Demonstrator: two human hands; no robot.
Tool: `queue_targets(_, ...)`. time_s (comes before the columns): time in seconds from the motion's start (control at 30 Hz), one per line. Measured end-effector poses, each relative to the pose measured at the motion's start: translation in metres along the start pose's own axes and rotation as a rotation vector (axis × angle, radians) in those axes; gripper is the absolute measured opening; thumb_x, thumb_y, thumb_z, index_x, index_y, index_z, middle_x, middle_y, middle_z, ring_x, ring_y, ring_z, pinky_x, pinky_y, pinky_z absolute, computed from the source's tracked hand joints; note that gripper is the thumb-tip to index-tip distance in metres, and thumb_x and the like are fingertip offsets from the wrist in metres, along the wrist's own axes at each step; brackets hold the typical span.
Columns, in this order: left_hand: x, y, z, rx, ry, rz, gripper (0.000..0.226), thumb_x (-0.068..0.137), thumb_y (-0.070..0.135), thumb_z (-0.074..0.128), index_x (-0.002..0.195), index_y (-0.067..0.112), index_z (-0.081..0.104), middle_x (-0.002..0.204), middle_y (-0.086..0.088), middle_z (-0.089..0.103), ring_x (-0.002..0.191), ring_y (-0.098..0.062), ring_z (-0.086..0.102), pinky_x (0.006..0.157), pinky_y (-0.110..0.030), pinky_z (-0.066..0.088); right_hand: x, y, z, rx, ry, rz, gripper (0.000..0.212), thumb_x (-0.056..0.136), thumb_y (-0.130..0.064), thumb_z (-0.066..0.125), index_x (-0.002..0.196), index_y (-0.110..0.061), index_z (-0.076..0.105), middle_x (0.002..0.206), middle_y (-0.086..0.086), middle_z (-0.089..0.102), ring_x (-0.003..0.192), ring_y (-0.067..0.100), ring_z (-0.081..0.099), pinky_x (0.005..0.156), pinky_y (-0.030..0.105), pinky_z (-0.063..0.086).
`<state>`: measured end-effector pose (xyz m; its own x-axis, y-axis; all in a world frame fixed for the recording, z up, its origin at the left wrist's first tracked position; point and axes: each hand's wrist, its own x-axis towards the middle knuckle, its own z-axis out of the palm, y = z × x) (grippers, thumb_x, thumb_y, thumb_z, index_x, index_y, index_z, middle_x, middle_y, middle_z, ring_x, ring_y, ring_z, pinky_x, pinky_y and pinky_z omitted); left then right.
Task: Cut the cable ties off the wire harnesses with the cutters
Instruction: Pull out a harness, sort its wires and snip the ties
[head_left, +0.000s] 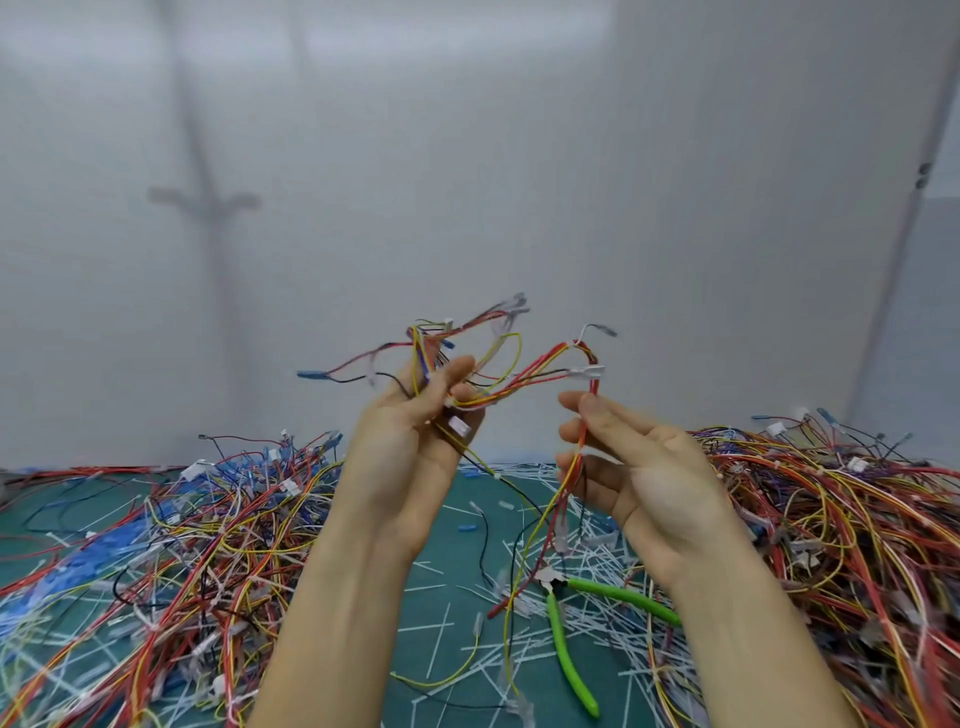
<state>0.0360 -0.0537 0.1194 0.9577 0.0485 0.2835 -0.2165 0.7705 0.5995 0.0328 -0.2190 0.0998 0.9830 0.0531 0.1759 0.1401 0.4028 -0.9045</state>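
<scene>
Left hand (415, 441), fingers curled round a raised wire harness (524, 379) of thin red, yellow and black strands, and right hand (634, 467), pinching its trailing red-yellow strands between thumb and fingers. Below, between the forearms, the green-handled cutters (563, 639) lie unheld on a green mat (447, 519) strewn with stiff white cut ties (597, 551). Tangled harness heaps flank the arms at left (182, 545) and right (831, 519).

Pale grey wall (467, 156) behind green worktop (434, 522).
</scene>
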Motion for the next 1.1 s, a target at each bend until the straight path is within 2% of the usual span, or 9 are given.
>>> queue_targets(0.2,-0.003,0.008,-0.003,0.214,0.142,0.333,0.027,0.101,0.001,0.043,0.117,0.012,0.061,0.099,-0.003,0.072,0.065,-0.006,0.065,0.065,-0.019,0.055,-0.002,0.001,-0.004,-0.355,-0.039,0.032,0.014,0.094,-0.008,0.061,0.099,-0.013,0.073,0.085,0.005,0.078,0.075,0.023,0.075,0.066,0.027,0.062)
queue_targets(0.37,-0.005,0.011,-0.005,0.205,0.191,0.331,0.032,0.100,0.000,0.044,0.124,0.016,0.058,0.102,-0.009,0.066,0.071,-0.011,0.071,0.067,-0.020,0.057,-0.003,-0.004,0.002,-0.555,-0.073,-0.072,0.045,0.091,0.008,0.045,0.125,-0.020,0.054,0.112,-0.011,0.068,0.097,0.006,0.068,0.077,0.020,0.057)
queue_targets(0.43,-0.005,0.008,-0.004,0.199,0.186,0.322,0.033,0.100,0.000,0.044,0.127,0.014,0.056,0.099,-0.009,0.068,0.072,-0.012,0.072,0.067,-0.020,0.057,-0.003,-0.002,0.008,-0.494,0.004,-0.152,0.055,0.088,0.009,0.046,0.133,-0.021,0.046,0.119,-0.013,0.061,0.105,0.002,0.062,0.077,0.017,0.054)
queue_targets(0.53,-0.006,0.004,-0.003,0.230,0.188,0.322,0.029,0.101,0.000,0.044,0.118,0.016,0.060,0.100,-0.009,0.069,0.073,-0.013,0.073,0.067,-0.021,0.058,-0.005,-0.002,0.010,-0.374,0.204,-0.277,0.066,0.080,-0.005,0.052,0.142,-0.022,0.039,0.131,-0.010,0.055,0.116,0.006,0.054,0.089,0.025,0.048)
queue_targets(0.6,-0.007,0.002,-0.003,0.257,0.171,0.314,0.028,0.101,-0.001,0.043,0.112,0.018,0.061,0.104,-0.011,0.068,0.075,-0.014,0.073,0.067,-0.022,0.058,-0.006,-0.007,0.006,-0.489,0.189,-0.349,0.065,0.075,-0.025,0.054,0.139,-0.030,0.045,0.131,-0.016,0.054,0.121,0.003,0.050,0.098,0.032,0.045)
queue_targets(0.77,-0.009,-0.006,0.005,0.311,-0.019,0.264,0.032,0.101,0.001,0.042,0.124,0.019,0.056,0.119,-0.012,0.066,0.090,-0.018,0.073,0.074,-0.027,0.059,-0.015,-0.011,0.017,-0.683,-0.185,-0.440,0.014,0.094,-0.036,0.060,0.101,-0.042,0.071,0.102,-0.016,0.074,0.097,-0.001,0.067,0.093,0.032,0.053)
queue_targets(0.9,-0.012,-0.004,0.008,0.265,-0.134,0.220,0.038,0.099,0.004,0.045,0.133,0.017,0.053,0.129,-0.007,0.066,0.111,-0.022,0.068,0.080,-0.026,0.057,-0.021,-0.006,0.030,-0.649,-0.175,-0.541,0.019,0.095,-0.025,0.063,0.097,-0.042,0.070,0.075,-0.004,0.073,0.063,0.011,0.071,0.075,0.038,0.059)
queue_targets(0.97,-0.013,-0.001,0.009,0.346,-0.142,0.231,0.034,0.097,0.007,0.050,0.129,0.020,0.058,0.126,-0.003,0.067,0.109,-0.020,0.068,0.083,-0.027,0.057,-0.023,-0.009,0.029,-0.616,-0.125,-0.605,0.020,0.095,-0.021,0.063,0.091,-0.037,0.073,0.068,-0.004,0.069,0.048,0.011,0.063,0.059,0.031,0.057)
queue_targets(1.1,-0.017,-0.004,0.014,0.553,-0.134,0.284,0.040,0.087,0.023,0.062,0.126,0.027,0.061,0.119,0.000,0.071,0.100,-0.018,0.070,0.086,-0.028,0.056,-0.025,-0.017,0.024,-0.608,-0.109,-0.571,0.011,0.091,-0.027,0.068,0.083,-0.031,0.075,0.068,-0.007,0.071,0.045,0.007,0.057,0.051,0.020,0.050)
